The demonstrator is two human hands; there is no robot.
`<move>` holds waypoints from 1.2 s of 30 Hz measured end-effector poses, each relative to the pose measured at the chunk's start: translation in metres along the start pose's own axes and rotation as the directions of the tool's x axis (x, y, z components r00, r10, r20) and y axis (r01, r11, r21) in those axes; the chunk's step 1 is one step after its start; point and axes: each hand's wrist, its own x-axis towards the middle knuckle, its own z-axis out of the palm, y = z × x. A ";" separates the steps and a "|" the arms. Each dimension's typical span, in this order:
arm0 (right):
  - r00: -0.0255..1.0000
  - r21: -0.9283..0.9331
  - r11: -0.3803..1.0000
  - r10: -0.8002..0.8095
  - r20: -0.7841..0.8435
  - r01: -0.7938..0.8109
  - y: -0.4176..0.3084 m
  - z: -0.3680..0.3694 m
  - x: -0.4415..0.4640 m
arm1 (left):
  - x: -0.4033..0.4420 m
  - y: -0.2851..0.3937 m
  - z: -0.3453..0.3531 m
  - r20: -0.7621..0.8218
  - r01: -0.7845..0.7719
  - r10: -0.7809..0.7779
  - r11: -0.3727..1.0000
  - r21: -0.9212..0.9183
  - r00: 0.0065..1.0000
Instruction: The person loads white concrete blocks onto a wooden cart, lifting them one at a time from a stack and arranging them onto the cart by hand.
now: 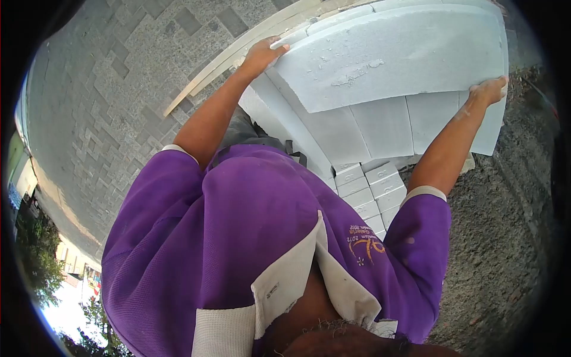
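A long white block point(398, 53), which looks like aerated concrete, lies tilted across the top of a stack of similar white blocks point(380, 122). Its face is chipped and has rough patches. My left hand point(264, 55) grips its left end, fingers curled over the edge. At the opposite end, my right hand point(489, 91) is closed around the right edge, with white dust on the fingers and wrist. The undersides of both grips are hidden.
Smaller white blocks point(369, 187) are piled low in front of my body. A wooden strip point(208, 77) runs along the left of the stack. Grey paving point(119, 107) spreads to the left, rough ground point(493, 226) to the right.
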 end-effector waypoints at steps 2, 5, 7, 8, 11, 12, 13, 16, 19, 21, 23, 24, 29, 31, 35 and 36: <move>1.000 0.031 0.999 0.022 -0.002 -0.022 0.012 0.002 -0.010 | -0.013 0.013 -0.012 0.149 -0.139 0.108 0.967 0.214 0.983; 1.000 0.046 0.999 0.027 0.010 -0.028 0.026 0.006 -0.027 | -0.021 -0.007 -0.014 0.354 -0.494 0.346 0.586 0.642 0.869; 1.000 0.065 0.998 0.017 0.010 -0.018 0.041 0.007 -0.025 | -0.020 -0.014 -0.019 0.366 -0.443 0.252 0.578 0.685 0.896; 1.000 0.085 0.996 0.001 0.012 -0.002 0.046 0.009 -0.024 | -0.021 -0.018 -0.022 0.356 -0.463 0.300 0.502 0.730 0.885; 0.999 0.137 0.990 -0.015 0.028 0.011 0.051 0.010 -0.019 | -0.025 -0.033 -0.026 0.307 -0.490 0.463 0.352 0.797 0.832; 1.000 0.133 0.991 -0.013 0.023 0.010 0.053 0.008 -0.017 | -0.027 -0.039 -0.025 0.263 -0.490 0.569 0.290 0.822 0.779; 0.999 0.152 0.988 0.013 0.036 -0.019 0.052 0.008 -0.018 | -0.029 -0.046 -0.023 0.265 -0.490 0.566 0.293 0.821 0.781; 0.997 0.193 0.979 0.055 0.052 -0.064 0.045 0.006 -0.028 | -0.031 -0.051 -0.023 0.223 -0.507 0.629 0.316 0.802 0.744; 0.994 0.226 0.971 0.063 0.087 -0.081 0.057 0.002 -0.021 | -0.045 -0.047 -0.019 0.194 -0.450 0.529 0.412 0.792 0.826; 0.994 0.251 0.966 0.040 0.106 -0.065 0.067 -0.007 -0.020 | -0.046 -0.050 -0.019 0.116 -0.368 0.479 0.475 0.799 0.870; 0.997 0.202 0.976 0.071 0.026 -0.075 0.064 -0.015 -0.064 | -0.045 -0.061 -0.017 0.111 -0.370 0.502 0.453 0.811 0.858; 0.992 0.095 0.987 0.130 0.009 -0.130 0.060 -0.026 -0.093 | -0.045 -0.062 -0.016 0.097 -0.379 0.477 0.542 0.751 0.874; 0.768 0.035 0.815 0.529 0.360 -0.578 0.158 -0.052 -0.199 | -0.036 -0.050 -0.022 0.127 -0.358 0.367 0.675 0.645 0.921; 0.665 0.050 0.719 0.612 0.428 -0.693 0.163 -0.039 -0.238 | -0.029 -0.045 -0.023 0.147 -0.336 0.311 0.735 0.589 0.939; 0.676 0.204 0.711 0.479 0.560 -0.673 0.165 -0.024 -0.257 | -0.009 -0.036 -0.022 0.271 -0.336 0.228 0.814 0.474 0.935; 0.621 0.203 0.645 0.527 0.581 -0.737 0.166 -0.023 -0.255 | -0.002 -0.031 -0.023 0.311 -0.289 0.162 0.859 0.423 0.936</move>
